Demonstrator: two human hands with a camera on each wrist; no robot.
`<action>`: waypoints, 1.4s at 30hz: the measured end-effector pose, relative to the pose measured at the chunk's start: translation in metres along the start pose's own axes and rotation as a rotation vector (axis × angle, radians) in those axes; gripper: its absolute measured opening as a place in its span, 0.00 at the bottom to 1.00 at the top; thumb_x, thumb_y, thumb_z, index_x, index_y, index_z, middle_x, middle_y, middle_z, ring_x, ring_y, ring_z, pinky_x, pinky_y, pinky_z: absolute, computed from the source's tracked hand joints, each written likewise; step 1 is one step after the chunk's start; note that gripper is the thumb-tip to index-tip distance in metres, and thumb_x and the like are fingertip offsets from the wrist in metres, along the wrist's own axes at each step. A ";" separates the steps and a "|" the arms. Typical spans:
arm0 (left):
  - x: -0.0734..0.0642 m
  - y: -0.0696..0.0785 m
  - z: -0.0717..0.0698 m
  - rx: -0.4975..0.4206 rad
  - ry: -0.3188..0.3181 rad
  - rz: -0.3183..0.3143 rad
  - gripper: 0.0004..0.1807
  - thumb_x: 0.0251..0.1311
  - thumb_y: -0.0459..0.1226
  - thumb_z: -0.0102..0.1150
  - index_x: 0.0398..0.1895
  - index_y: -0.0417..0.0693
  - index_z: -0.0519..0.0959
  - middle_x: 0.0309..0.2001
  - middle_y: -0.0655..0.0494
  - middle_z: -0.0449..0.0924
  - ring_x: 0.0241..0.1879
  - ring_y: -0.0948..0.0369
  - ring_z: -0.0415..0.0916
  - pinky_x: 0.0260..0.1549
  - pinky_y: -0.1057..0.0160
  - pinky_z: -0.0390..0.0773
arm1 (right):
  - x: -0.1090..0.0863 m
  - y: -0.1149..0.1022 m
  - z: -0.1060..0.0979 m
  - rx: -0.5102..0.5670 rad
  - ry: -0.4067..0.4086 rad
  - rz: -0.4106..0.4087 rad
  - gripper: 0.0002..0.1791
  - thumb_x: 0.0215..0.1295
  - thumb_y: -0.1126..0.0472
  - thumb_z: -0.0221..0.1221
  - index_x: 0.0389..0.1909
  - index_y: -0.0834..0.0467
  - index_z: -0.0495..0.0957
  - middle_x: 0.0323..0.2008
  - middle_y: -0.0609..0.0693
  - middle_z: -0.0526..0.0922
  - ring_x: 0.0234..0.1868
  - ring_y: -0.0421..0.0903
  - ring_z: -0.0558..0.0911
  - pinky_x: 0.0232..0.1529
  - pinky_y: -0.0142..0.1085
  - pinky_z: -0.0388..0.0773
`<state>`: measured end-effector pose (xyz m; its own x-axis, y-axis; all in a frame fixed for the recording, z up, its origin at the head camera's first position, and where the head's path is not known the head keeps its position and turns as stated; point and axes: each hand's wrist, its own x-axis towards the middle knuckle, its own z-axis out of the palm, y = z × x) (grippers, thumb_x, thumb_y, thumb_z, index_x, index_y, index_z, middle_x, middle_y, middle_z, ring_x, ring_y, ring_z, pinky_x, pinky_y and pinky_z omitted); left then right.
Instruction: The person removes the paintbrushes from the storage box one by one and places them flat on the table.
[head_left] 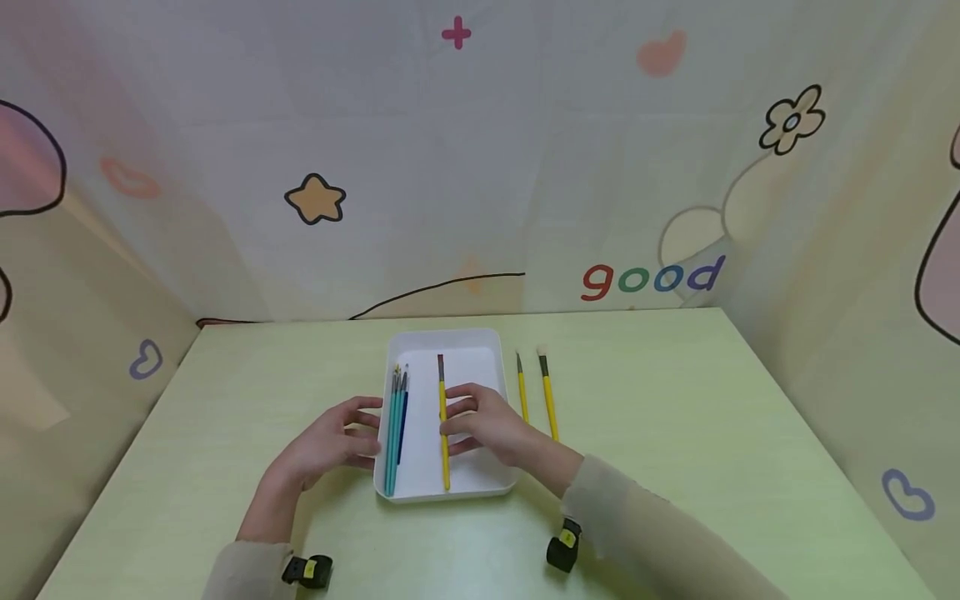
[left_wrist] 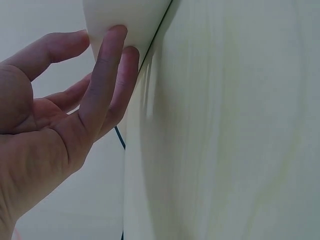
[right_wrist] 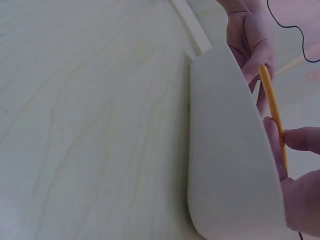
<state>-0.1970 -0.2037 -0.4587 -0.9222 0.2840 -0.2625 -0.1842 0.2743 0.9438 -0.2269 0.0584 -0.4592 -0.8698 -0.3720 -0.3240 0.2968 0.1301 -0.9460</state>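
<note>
My right hand pinches a yellow paintbrush between thumb and fingers, over the middle of a white tray. The brush has a reddish-brown tip pointing away from me. In the right wrist view, its orange-yellow handle rises beside the tray wall. On the left, my left hand rests its fingertips against the tray's outer side, fingers loosely bent, as the left wrist view shows on the wall. Several teal and dark blue paintbrushes lie along the tray's left inner side.
Two more yellow paintbrushes, a thin one and a thicker one with a pale tip, lie on the table just right of the tray, partly behind my right arm. A printed curtain hangs around the light wood-patterned table.
</note>
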 end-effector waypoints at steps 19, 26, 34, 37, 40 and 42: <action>0.001 -0.001 -0.002 0.012 -0.006 -0.004 0.37 0.62 0.28 0.65 0.74 0.39 0.62 0.60 0.37 0.70 0.50 0.47 0.79 0.45 0.50 0.86 | -0.021 -0.019 -0.032 -0.001 0.037 -0.056 0.31 0.64 0.75 0.63 0.67 0.64 0.67 0.50 0.62 0.77 0.39 0.52 0.84 0.37 0.46 0.88; 0.001 -0.002 -0.001 0.024 0.002 -0.007 0.37 0.61 0.28 0.65 0.74 0.40 0.63 0.60 0.38 0.71 0.49 0.48 0.80 0.44 0.50 0.86 | -0.027 -0.019 -0.046 -0.022 0.051 -0.054 0.32 0.65 0.73 0.63 0.69 0.63 0.66 0.53 0.62 0.75 0.42 0.53 0.83 0.38 0.46 0.88; 0.002 -0.003 0.000 0.027 0.007 -0.010 0.37 0.62 0.27 0.65 0.74 0.41 0.63 0.60 0.38 0.71 0.49 0.48 0.80 0.44 0.50 0.86 | -0.031 -0.017 -0.065 -0.063 0.076 -0.018 0.32 0.66 0.72 0.63 0.70 0.62 0.65 0.56 0.62 0.75 0.46 0.55 0.82 0.39 0.46 0.88; 0.002 -0.003 0.000 0.029 0.009 -0.016 0.37 0.61 0.27 0.65 0.74 0.41 0.64 0.60 0.38 0.71 0.49 0.48 0.80 0.44 0.50 0.86 | -0.034 -0.016 -0.072 -0.068 0.087 -0.014 0.32 0.66 0.72 0.63 0.70 0.62 0.65 0.56 0.62 0.74 0.46 0.55 0.82 0.39 0.46 0.88; 0.003 -0.002 -0.001 0.034 0.009 -0.022 0.37 0.61 0.27 0.65 0.73 0.41 0.64 0.60 0.39 0.71 0.49 0.48 0.80 0.45 0.50 0.86 | -0.037 -0.015 -0.082 -0.073 0.094 -0.014 0.32 0.66 0.72 0.63 0.69 0.63 0.65 0.56 0.63 0.74 0.45 0.54 0.82 0.39 0.46 0.88; 0.004 -0.001 0.000 0.031 0.007 -0.022 0.37 0.61 0.27 0.65 0.73 0.41 0.64 0.60 0.38 0.71 0.49 0.48 0.80 0.45 0.50 0.86 | -0.038 -0.015 -0.090 -0.084 0.099 -0.019 0.32 0.67 0.71 0.62 0.70 0.64 0.64 0.57 0.64 0.73 0.45 0.53 0.82 0.39 0.45 0.88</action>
<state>-0.2003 -0.2034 -0.4608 -0.9204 0.2715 -0.2813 -0.1936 0.3087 0.9313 -0.2333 0.1531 -0.4320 -0.9107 -0.2832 -0.3006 0.2496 0.2023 -0.9470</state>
